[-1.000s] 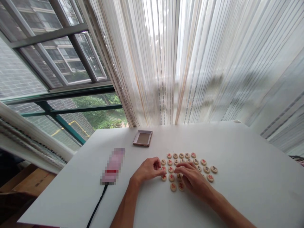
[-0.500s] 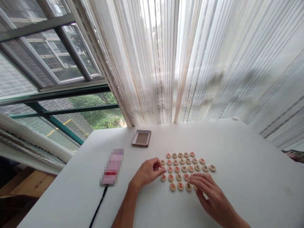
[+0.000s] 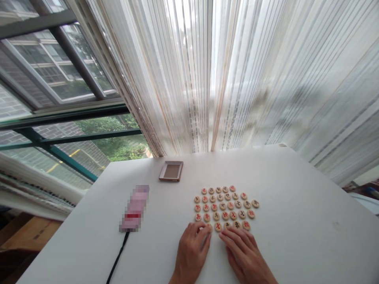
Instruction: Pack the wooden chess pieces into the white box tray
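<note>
Round wooden Chinese chess pieces [image 3: 222,206] with red or black characters lie in several rough rows on a white table. My left hand [image 3: 192,249] is at the near left corner of the group. Its curled fingers close on a red-marked Chinese chess piece [image 3: 209,227], partly hidden by the fingertips. To its right, my right hand [image 3: 245,252] lies low over the table, fingers stretched out and slightly apart. Those fingertips touch or nearly touch the front row, partly covering a black-marked piece [image 3: 227,225]. I see nothing held in the right hand.
A shallow square box or frame [image 3: 171,171] sits toward the table's back edge. A blurred pink device [image 3: 135,207] with a black cable [image 3: 118,252] lies on the left. Behind the white table [image 3: 296,221] hang striped sheer curtains [image 3: 237,79], with an open window at left.
My left hand has come from the left side of the group down to its front row. My right hand has drawn back and left, uncovering pieces at the right; the front rows look more even.
</note>
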A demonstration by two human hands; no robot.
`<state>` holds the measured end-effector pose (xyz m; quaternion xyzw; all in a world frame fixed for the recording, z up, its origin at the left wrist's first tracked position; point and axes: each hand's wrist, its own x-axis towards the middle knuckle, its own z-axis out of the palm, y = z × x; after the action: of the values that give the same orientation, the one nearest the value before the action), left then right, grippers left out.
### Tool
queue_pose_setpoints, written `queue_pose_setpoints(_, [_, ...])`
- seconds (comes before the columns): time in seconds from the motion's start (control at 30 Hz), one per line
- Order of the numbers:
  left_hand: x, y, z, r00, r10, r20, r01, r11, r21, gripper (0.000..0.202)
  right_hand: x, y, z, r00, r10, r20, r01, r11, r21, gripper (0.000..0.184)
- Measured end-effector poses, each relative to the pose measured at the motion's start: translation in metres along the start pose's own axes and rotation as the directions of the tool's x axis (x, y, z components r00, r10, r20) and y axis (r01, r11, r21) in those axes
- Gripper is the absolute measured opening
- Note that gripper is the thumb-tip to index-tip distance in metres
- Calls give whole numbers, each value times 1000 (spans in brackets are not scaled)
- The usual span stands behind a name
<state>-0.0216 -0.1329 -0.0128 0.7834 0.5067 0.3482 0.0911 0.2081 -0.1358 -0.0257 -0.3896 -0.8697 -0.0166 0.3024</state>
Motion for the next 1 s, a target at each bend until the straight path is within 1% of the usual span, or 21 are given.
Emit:
queue_pose_setpoints(0.13, [1,-1,1,1000,-10,26,10,1000,16,30,7,-7,7,999,-35,22,37,997,-67,49])
queue_pose_setpoints(0.23, [-1,-3,3,999,-15,29,14,1000,9,30,9,-7,7,998,-42,54,47,994,-95,50])
queue_pose_setpoints(0.4, [-4,-6,5,1000,-7,13,8,1000,-14,30,9,-7,4,995,-53,90,61,994,-90,49])
queue_pose_setpoints(0.7, [-2,-4,4,999,-37,11,38,999,-31,25,7,-8,5,992,-28,123,38,996,-81,48])
queue_pose_setpoints(0.8, [-2,-4,4,999,-45,6,45,998,-42,23,7,-7,7,995,-26,101,32,998,-53,46])
queue_pose_setpoints(0.9, [-1,-3,3,998,-58,3,58,996,-61,22,5,-5,9,1000,19,9,-19,1000,-10,40])
queue_pose_setpoints(1.0, [1,-1,0,997,-79,-15,77,991,-108,19,-3,4,6,992,94,-80,-94,996,5,37])
